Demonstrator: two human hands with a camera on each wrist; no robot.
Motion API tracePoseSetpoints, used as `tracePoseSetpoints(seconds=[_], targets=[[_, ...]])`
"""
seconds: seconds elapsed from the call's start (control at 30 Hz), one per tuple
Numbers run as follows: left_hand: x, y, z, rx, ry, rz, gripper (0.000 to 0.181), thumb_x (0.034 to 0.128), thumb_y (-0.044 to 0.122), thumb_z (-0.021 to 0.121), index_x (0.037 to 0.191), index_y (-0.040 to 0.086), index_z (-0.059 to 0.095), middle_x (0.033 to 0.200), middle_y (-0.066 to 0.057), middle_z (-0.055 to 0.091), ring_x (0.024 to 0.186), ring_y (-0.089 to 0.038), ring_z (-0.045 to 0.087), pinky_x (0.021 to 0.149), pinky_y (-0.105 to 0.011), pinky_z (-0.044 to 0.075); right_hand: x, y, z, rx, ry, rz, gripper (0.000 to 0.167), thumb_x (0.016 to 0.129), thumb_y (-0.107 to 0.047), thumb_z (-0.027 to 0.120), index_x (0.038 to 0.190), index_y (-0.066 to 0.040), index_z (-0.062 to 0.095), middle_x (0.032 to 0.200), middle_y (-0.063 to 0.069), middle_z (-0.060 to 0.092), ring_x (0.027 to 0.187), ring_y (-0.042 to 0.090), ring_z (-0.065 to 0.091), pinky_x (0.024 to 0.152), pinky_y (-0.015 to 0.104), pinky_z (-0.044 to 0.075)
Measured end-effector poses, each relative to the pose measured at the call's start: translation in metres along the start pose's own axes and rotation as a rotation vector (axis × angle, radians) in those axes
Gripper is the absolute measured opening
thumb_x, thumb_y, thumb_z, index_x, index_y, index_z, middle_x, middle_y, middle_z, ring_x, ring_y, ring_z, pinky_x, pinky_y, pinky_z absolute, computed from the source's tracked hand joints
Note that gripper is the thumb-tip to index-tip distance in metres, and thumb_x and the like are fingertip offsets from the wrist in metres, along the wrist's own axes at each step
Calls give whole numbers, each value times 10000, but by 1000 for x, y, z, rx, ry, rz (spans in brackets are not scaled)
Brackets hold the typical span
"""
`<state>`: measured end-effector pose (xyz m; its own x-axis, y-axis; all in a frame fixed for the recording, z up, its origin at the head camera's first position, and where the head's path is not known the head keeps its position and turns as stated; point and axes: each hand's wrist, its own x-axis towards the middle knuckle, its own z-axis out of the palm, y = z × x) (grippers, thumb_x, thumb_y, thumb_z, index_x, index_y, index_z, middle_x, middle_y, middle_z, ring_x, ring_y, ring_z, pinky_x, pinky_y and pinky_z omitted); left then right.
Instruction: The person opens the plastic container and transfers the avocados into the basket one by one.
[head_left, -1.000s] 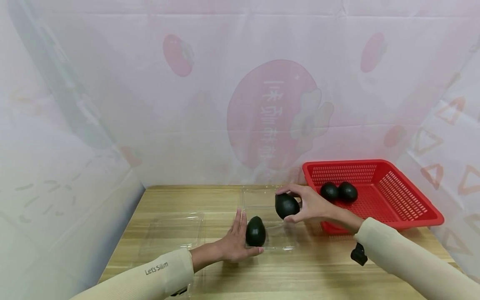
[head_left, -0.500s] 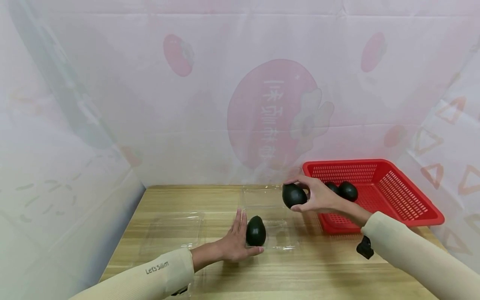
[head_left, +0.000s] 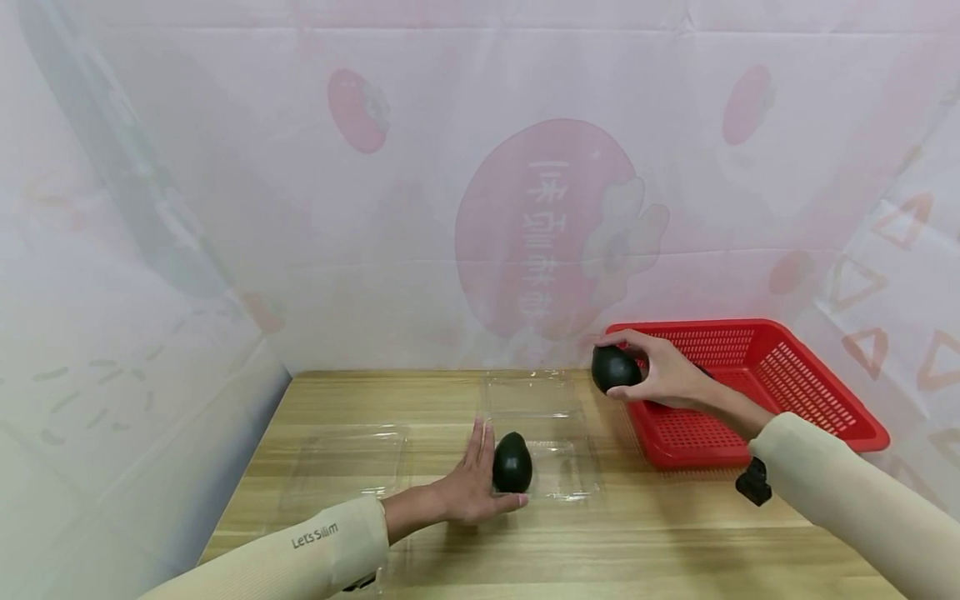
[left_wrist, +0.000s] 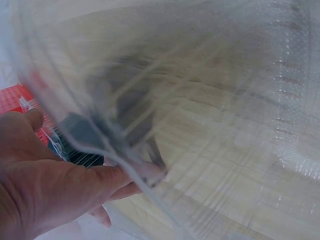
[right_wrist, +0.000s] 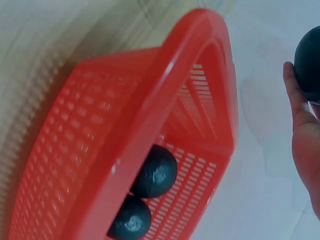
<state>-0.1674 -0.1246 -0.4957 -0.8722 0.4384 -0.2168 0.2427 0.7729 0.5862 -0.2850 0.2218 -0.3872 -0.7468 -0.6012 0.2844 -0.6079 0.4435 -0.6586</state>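
My right hand (head_left: 663, 379) grips a dark green avocado (head_left: 615, 369) between thumb and fingers, in the air over the left rim of the red basket (head_left: 813, 387). A second avocado (head_left: 513, 463) stands in the left part of an unfolded clear plastic box (head_left: 558, 471), narrow end away from me. Against that box's left and front sides rests my left hand (head_left: 471, 490), its fingers straight and thumb spread. Two more avocados lie in the basket, one (right_wrist: 157, 172) beside the other (right_wrist: 131, 218) in the right wrist view; my right hand mostly hides them from the head view.
Another clear plastic box (head_left: 348, 462) lies left of my left hand on the wooden table (head_left: 540, 550). Its blurred clear wall (left_wrist: 215, 115) fills much of the left wrist view. A printed white cloth (head_left: 420, 275) hangs behind the table.
My right hand has carried its avocado from over the clear box rightward and away from me, to the basket's left rim. The left hand and the boxed avocado have stayed in place.
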Motion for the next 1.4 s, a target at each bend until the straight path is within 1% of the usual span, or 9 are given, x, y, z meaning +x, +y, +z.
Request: tracePoseSetpoints(seconds=[0.17,0.37,0.6,0.77,0.97,1.1,1.17,1.3,1.4], targets=[[1,-1,2,1,10,-2,1176,987,587,662,1664,-58,-52,1716,-258,-236,1584,-512,61,1227,-638,267,0,1,-12,-47,22,29,617,824,-208,906,1385,-158,654,1338,50,681,1048,249,642,815,339,569],[2,-1,3,-1,20,-7,1179,984,587,670,1665,-59,-42,1721,-254,-225,1582,-512,77,1226,-632,275,-1,4,-25,-77,49,39,622,830,-186,898,1399,-150,649,1367,52,676,1112,252,646,855,334,553],[1,0,3,0,22,-6,1176,985,590,668,1666,-59,-37,1723,-254,-220,1584,-508,79,1227,-630,277,-2,11,-41,-81,71,74,634,843,-163,879,1423,-120,626,1375,118,664,1198,363,643,889,375,537],[2,-1,3,-1,22,-5,1175,985,591,666,1665,-61,-37,1723,-253,-219,1580,-513,99,1224,-632,281,-4,16,-51,-54,74,104,641,846,-132,865,1432,-100,606,1376,158,649,1219,443,625,885,417,543],[1,0,2,2,24,-5,1180,984,595,667,1666,-57,-42,1723,-252,-222,1581,-510,102,1223,-628,286,-7,26,-63,-51,75,138,651,869,-126,848,1456,-58,574,1397,183,618,1228,450,603,884,334,535],[1,-1,3,-8,24,-4,1175,987,582,670,1664,-63,-41,1721,-254,-223,1581,-511,96,1225,-626,284,-10,35,-73,-68,72,184,654,884,-165,845,1471,-84,569,1407,186,604,1238,443,584,877,291,528],[1,-1,3,-17,24,-1,1171,989,574,671,1661,-71,-39,1720,-258,-222,1580,-515,95,1226,-626,281,-11,39,-78,-76,70,206,663,888,-186,845,1481,-94,564,1423,197,590,1266,472,563,890,326,533],[1,-1,3,-28,25,4,1171,989,567,672,1659,-75,-42,1719,-259,-222,1580,-515,87,1228,-629,274,-12,46,-87,-96,67,238,696,898,-206,839,1509,-75,533,1476,231,543,1347,570,489,938,481,529],[1,-1,2,-27,26,5,1173,988,567,673,1659,-72,-46,1720,-258,-223,1580,-515,87,1228,-632,273,-13,51,-92,-103,75,258,713,900,-206,841,1524,-73,521,1502,245,521,1364,607,473,930,407,530]])
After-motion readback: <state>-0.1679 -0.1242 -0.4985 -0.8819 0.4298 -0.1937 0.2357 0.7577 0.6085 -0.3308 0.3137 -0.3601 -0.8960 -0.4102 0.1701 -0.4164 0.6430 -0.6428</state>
